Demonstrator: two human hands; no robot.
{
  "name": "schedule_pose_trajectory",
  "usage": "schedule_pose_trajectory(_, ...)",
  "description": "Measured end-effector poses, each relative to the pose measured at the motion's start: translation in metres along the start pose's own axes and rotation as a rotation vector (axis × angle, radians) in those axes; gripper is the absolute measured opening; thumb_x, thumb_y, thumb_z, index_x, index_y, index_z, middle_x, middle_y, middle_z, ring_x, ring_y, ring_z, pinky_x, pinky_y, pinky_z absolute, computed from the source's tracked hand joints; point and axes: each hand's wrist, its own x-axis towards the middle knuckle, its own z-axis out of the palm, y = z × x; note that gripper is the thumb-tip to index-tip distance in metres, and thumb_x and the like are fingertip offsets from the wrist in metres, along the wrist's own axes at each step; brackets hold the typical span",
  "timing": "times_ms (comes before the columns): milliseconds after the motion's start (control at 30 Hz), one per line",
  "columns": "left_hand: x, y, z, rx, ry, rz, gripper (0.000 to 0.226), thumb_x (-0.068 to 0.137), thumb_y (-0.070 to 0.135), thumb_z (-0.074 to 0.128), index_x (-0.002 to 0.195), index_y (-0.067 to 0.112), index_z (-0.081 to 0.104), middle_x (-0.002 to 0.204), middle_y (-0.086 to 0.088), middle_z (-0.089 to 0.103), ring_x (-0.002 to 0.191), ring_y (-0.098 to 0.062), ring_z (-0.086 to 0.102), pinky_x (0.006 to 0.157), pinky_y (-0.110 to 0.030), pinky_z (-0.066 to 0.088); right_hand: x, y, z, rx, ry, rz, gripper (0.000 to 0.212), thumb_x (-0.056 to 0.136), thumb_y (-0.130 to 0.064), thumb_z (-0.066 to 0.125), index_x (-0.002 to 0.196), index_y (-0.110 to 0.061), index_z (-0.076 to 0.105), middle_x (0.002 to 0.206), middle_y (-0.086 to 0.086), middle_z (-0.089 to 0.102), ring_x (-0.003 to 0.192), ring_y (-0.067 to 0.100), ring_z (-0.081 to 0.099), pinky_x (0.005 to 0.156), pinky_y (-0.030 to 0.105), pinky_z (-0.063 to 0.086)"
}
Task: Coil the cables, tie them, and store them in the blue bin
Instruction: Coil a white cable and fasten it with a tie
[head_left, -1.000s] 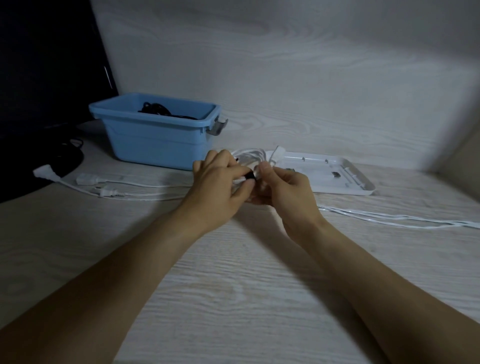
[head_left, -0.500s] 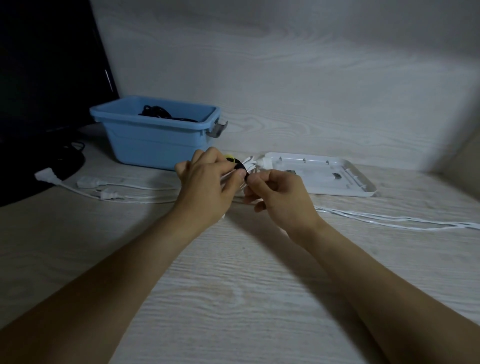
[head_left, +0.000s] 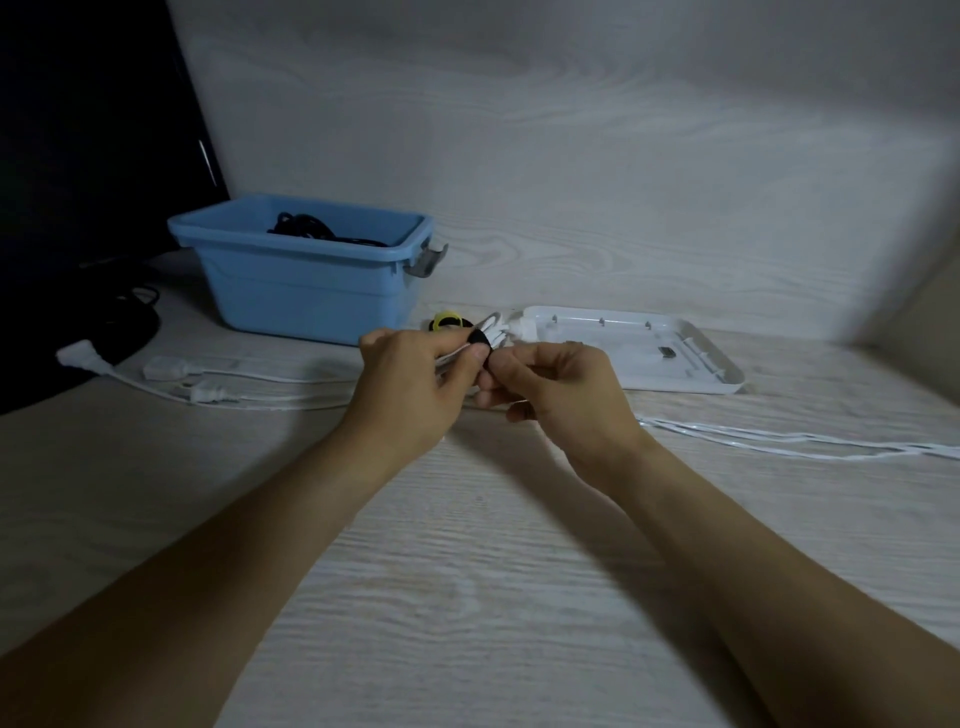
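We hold the coiled white rubbery cable (head_left: 491, 335) above the pale wood-grain desk (head_left: 467, 597); our left hand (head_left: 415, 387) grips it, our right hand (head_left: 561, 395) pinches its black tie (head_left: 479, 339). The rectangular blue plastic bin (head_left: 311, 291) sits at ten o'clock.

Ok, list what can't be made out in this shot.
- Head view: most of the coiled white cable is hidden behind the left hand and right hand.
- Whether the black tie is fully closed: covered by fingertips.
- Contents of the blue bin: its wall hides all but some black cable.
- The loose white cable is cut off by the right edge.
- The dark object at left is too dim to identify.
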Motion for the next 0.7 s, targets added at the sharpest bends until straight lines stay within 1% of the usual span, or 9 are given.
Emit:
schedule_pose_trajectory(67, 0.001, -0.003, -0.002, 0.009, -0.043, -0.037, 0.029, 0.094, 0.041, 0.049, 0.100, 0.031, 0.075, 0.066, 0.008, 0.069, 0.076, -0.024, 0.063, 0.082, -0.051, 0.048, -0.002, -0.002, -0.001, 0.074, -0.062, 0.034, 0.016, 0.097, -0.008, 0.060, 0.094, -0.001, 0.074, 0.086, 0.009, 0.076, 0.079, 0.017, 0.073, 0.064, 0.025, 0.051)
schedule_pose_trajectory(167, 0.001, -0.010, -0.007, -0.067, -0.083, -0.125, 0.025, 0.098, 0.034, 0.052, 0.088, 0.028, 0.074, 0.063, 0.002, 0.067, 0.069, -0.023, 0.062, 0.072, -0.050, 0.052, -0.003, -0.003, -0.001, 0.114, -0.120, 0.044, 0.019, 0.094, 0.004, 0.057, 0.098, -0.005, 0.073, 0.089, 0.009, 0.076, 0.084, 0.017, 0.073, 0.066, 0.024, 0.054)
schedule_pose_trajectory(267, 0.000, -0.008, -0.011, -0.144, -0.142, -0.113, 0.019, 0.097, 0.031, 0.057, 0.094, 0.024, 0.074, 0.075, -0.002, 0.072, 0.068, -0.013, 0.067, 0.064, -0.040, 0.055, -0.001, 0.003, 0.000, 0.043, -0.045, -0.013, 0.018, 0.094, 0.005, 0.058, 0.105, 0.003, 0.071, 0.086, 0.012, 0.076, 0.081, 0.017, 0.073, 0.062, 0.021, 0.053)
schedule_pose_trajectory(333, -0.002, -0.003, -0.011, -0.164, -0.186, -0.058, 0.026, 0.090, 0.037, 0.061, 0.108, 0.021, 0.072, 0.088, 0.003, 0.074, 0.079, -0.007, 0.068, 0.078, -0.043, 0.054, 0.001, 0.007, 0.001, 0.057, 0.030, -0.021, 0.017, 0.092, 0.004, 0.062, 0.105, 0.005, 0.072, 0.086, 0.015, 0.075, 0.079, 0.020, 0.073, 0.059, 0.022, 0.052)
schedule_pose_trajectory(433, -0.002, -0.002, -0.011, -0.146, -0.205, 0.007, 0.041, 0.085, 0.048, 0.058, 0.116, 0.024, 0.068, 0.102, 0.003, 0.074, 0.098, -0.014, 0.068, 0.097, -0.051, 0.047, 0.002, 0.008, 0.002, 0.124, 0.077, -0.006, 0.014, 0.091, 0.003, 0.063, 0.100, 0.006, 0.073, 0.083, 0.016, 0.074, 0.076, 0.022, 0.072, 0.056, 0.023, 0.052)
schedule_pose_trajectory(500, -0.002, -0.003, -0.011, -0.128, -0.222, 0.002, 0.039, 0.087, 0.046, 0.057, 0.117, 0.022, 0.067, 0.102, 0.003, 0.073, 0.098, -0.014, 0.067, 0.099, -0.049, 0.044, 0.001, 0.007, 0.002, 0.150, 0.071, 0.007, 0.013, 0.091, 0.002, 0.063, 0.098, 0.006, 0.074, 0.084, 0.017, 0.074, 0.077, 0.025, 0.073, 0.057, 0.023, 0.053)
schedule_pose_trajectory(567, -0.003, -0.002, -0.010, -0.068, -0.215, -0.019, 0.038, 0.090, 0.043, 0.055, 0.119, 0.021, 0.065, 0.102, 0.003, 0.071, 0.097, -0.012, 0.060, 0.102, -0.039, 0.037, 0.000, 0.007, 0.003, 0.165, 0.062, 0.023, 0.012, 0.091, 0.000, 0.064, 0.097, 0.004, 0.074, 0.082, 0.015, 0.075, 0.077, 0.023, 0.074, 0.058, 0.023, 0.054)
schedule_pose_trajectory(633, -0.005, -0.001, -0.008, -0.022, -0.201, -0.040, 0.033, 0.096, 0.038, 0.057, 0.125, 0.022, 0.062, 0.105, 0.002, 0.069, 0.097, -0.010, 0.046, 0.092, -0.029, 0.031, 0.000, 0.005, 0.002, 0.166, 0.056, 0.035, 0.011, 0.092, -0.002, 0.065, 0.094, 0.000, 0.075, 0.079, 0.011, 0.075, 0.075, 0.021, 0.073, 0.059, 0.025, 0.054)
schedule_pose_trajectory(700, -0.005, -0.001, -0.007, -0.004, -0.204, -0.061, 0.035, 0.096, 0.035, 0.060, 0.129, 0.024, 0.059, 0.108, 0.000, 0.067, 0.100, -0.015, 0.037, 0.091, -0.032, 0.033, 0.001, 0.005, -0.001, 0.137, 0.057, 0.030, 0.011, 0.091, -0.002, 0.065, 0.090, -0.004, 0.075, 0.078, 0.010, 0.075, 0.076, 0.021, 0.073, 0.060, 0.027, 0.055)
